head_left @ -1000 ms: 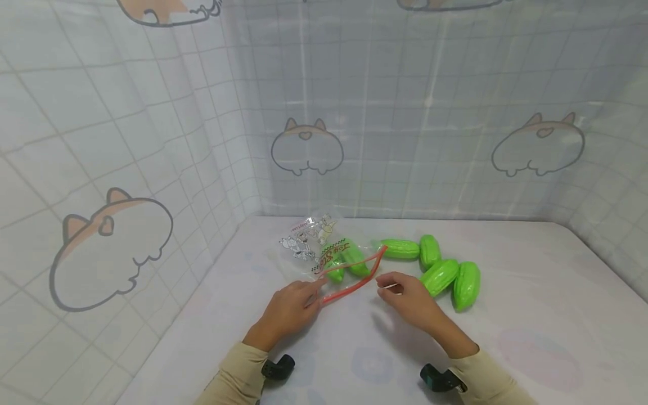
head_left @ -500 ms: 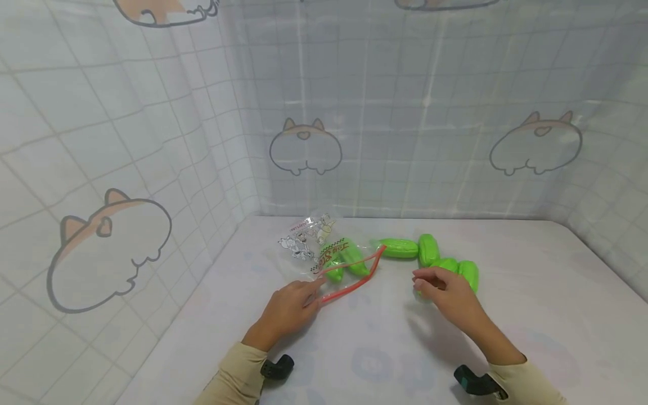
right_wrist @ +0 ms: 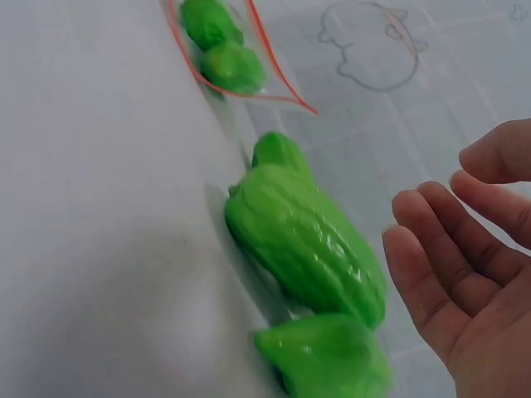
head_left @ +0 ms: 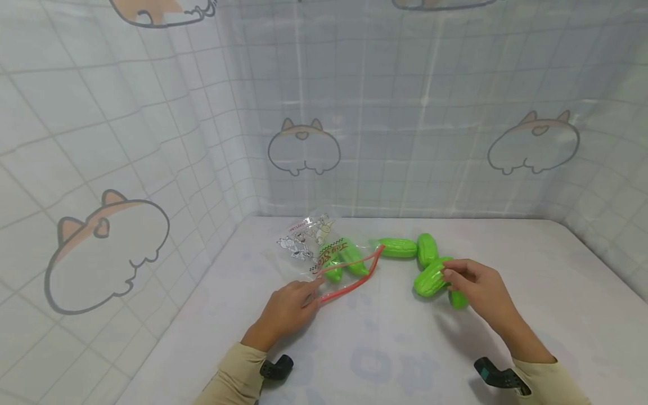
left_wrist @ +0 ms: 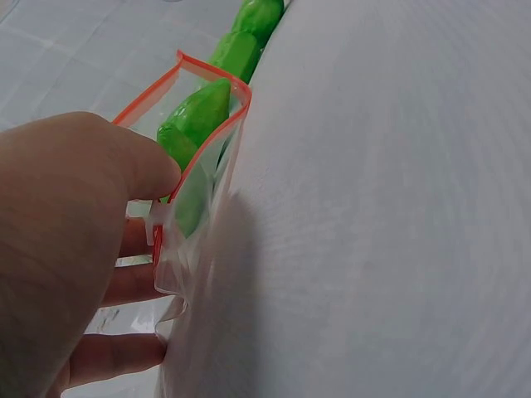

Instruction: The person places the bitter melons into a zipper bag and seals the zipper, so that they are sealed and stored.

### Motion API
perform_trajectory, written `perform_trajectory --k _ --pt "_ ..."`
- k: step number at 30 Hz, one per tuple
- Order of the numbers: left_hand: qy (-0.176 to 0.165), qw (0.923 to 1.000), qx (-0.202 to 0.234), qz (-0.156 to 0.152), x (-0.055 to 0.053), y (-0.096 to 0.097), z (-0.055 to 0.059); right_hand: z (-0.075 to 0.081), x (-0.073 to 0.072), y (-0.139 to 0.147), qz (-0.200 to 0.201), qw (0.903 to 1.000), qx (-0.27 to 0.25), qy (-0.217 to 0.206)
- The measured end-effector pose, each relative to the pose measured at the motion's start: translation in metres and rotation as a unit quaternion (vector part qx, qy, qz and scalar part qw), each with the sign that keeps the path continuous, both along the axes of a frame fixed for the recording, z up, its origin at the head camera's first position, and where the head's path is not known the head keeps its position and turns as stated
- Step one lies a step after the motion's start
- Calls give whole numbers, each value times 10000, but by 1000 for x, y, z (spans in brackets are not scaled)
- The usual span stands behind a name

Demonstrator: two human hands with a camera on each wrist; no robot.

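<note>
A clear printed zip bag (head_left: 349, 288) with a red-edged mouth lies on the table, two bright green ridged bitter melons (head_left: 352, 257) inside it. At its near left corner my left hand (head_left: 288, 308) pinches the rim between thumb and fingers; the left wrist view shows the bag's mouth (left_wrist: 241, 87) parted. To the right lie several loose bitter melons. My right hand (head_left: 481, 287) hovers just over a slanted bitter melon (head_left: 430, 278), partly covering another bitter melon (head_left: 458, 300). Its fingers are loosely bent with nothing between them, apart from the large bitter melon (right_wrist: 307, 236) in the right wrist view.
One loose bitter melon (head_left: 398, 248) lies beside the bag's mouth, and another bitter melon (head_left: 427, 249) stands close to its right. A white table (head_left: 385, 343) extends to a gridded curtain (head_left: 395, 169) at the back and sides.
My right hand has moved right, from beside the bag's mouth to above the loose bitter melons. My left hand stays at the bag's rim, and the bag has hardly moved.
</note>
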State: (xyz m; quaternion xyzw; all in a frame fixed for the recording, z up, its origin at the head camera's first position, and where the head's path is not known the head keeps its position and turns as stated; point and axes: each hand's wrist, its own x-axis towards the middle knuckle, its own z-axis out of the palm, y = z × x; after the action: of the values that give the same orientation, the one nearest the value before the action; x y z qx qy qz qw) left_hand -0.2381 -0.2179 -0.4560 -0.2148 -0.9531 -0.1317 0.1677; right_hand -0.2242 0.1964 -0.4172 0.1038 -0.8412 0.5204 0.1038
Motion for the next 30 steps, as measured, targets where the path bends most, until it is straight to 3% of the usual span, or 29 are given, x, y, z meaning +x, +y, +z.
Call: perform_trajectory --k 4,9,19,24,30 --pt "20 10000 23 -24 0 0 1 -1 -2 8 -112 9999 -47 58" --pt "51 10000 11 -76 0 0 1 -4 -4 22 -514 9982 268 157" --pt "104 9999 27 -86 0 0 2 -13 -10 41 -1131 9920 555 0" --pt "144 9999 31 -67 0 -1 1 -21 -14 44 -1323 9880 743 -278" --pt "112 9999 65 -83 0 -2 1 -32 -21 46 -1201 9852 819 -910"
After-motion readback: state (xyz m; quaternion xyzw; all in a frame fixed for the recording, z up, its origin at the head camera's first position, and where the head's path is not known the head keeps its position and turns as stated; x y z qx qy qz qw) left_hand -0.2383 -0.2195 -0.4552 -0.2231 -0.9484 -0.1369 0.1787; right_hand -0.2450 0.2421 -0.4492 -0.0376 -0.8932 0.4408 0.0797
